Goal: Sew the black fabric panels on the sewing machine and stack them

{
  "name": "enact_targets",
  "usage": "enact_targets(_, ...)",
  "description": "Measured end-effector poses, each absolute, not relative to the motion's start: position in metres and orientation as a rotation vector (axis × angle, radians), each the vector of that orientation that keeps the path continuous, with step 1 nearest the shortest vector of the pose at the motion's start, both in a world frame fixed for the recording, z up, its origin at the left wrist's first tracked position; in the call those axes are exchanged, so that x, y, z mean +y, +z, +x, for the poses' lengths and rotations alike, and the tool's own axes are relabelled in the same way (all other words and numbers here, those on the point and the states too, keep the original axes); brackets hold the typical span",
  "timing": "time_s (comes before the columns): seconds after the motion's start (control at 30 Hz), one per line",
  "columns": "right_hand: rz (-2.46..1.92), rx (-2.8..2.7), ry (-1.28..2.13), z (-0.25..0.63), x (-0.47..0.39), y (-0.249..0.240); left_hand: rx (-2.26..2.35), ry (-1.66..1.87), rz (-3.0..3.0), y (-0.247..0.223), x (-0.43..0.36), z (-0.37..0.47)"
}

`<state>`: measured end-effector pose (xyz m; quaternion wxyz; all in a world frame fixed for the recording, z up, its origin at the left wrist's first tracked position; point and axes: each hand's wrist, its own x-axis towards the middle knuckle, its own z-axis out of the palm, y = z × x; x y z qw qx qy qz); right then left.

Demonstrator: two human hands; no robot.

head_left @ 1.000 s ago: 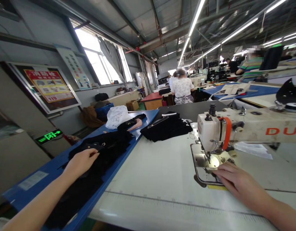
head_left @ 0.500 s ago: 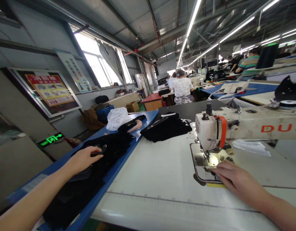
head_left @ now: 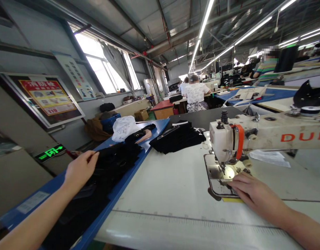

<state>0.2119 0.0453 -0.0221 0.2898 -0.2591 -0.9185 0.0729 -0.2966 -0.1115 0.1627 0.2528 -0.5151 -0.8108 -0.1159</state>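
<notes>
My left hand [head_left: 82,170] is over the left side of a pile of black fabric pieces [head_left: 115,163], thumb and fingers pinched together on what looks like the edge of one black piece. The pile lies on a slanting blue board [head_left: 123,191]. My right hand [head_left: 250,189] rests beside the needle plate of a white sewing machine [head_left: 222,137], fingers closed together low in front of the needle. Whatever its fingertips press on is too small to make out. A lamp lights the plate under the needle.
A second stack of black pieces [head_left: 177,139] lies on the pale table [head_left: 149,187] with a printed ruler at its front. A white plastic bag [head_left: 125,128] sits at the board's far end. White paper [head_left: 269,158] lies behind the machine arm. Several people sit or stand farther off.
My left hand has moved left and slightly up across the pile, its fingers going from a loose curl to a pinch. My right hand stays by the needle plate. The view has shifted slightly.
</notes>
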Motion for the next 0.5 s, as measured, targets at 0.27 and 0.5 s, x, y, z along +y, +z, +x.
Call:
enact_targets(0.27,-0.708,-2.488,0.205,0.210,0.044,-0.016,-1.965,-0.327,-2.022,0.107,-0.077,-0.167)
enact_targets(0.5,-0.748,-2.464,0.185,0.210,0.040,-0.008,-1.939,-0.422,-2.580,0.022,-0.060,-0.029)
